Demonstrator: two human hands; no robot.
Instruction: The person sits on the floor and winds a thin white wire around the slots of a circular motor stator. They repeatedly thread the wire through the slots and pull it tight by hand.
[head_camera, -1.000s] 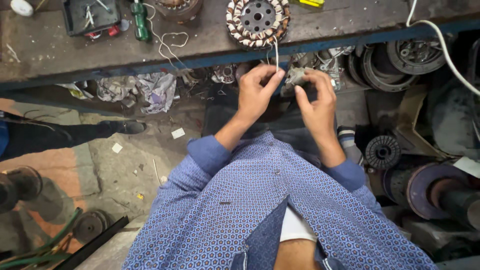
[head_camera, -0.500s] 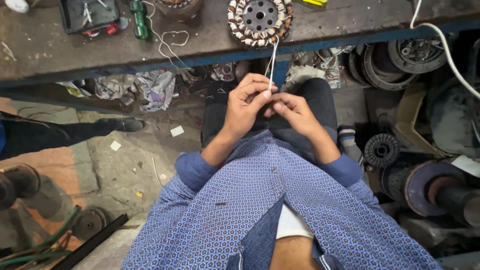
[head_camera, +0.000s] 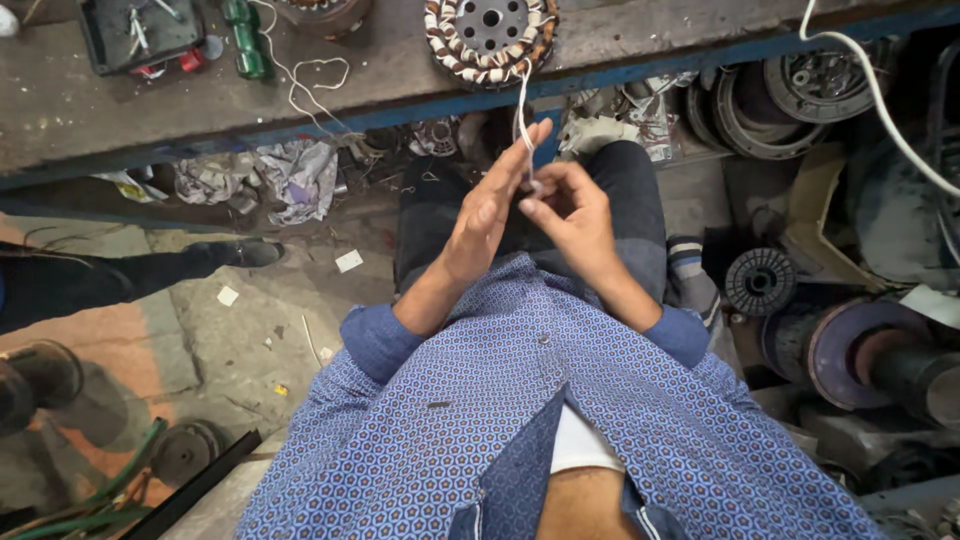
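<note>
Your left hand (head_camera: 487, 205) lies open, fingers flat against the white wire (head_camera: 522, 110); your right hand (head_camera: 568, 212) pinches that wire's end just beside the left fingertips; it runs up from both hands to the wound stator (head_camera: 490, 35) on the bench (head_camera: 150, 110); keep it taut, rolling gently so it does not kink.

Motor repair workshop, wound stator (head_camera: 490, 38) on workbench (head_camera: 640, 40), scattered rotors (head_camera: 760, 282)

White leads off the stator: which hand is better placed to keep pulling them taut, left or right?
Probably right. The right hand pinches the white leads at their lower end, below the stator. The left hand lies open-fingered alongside, touching but not gripping.
</note>
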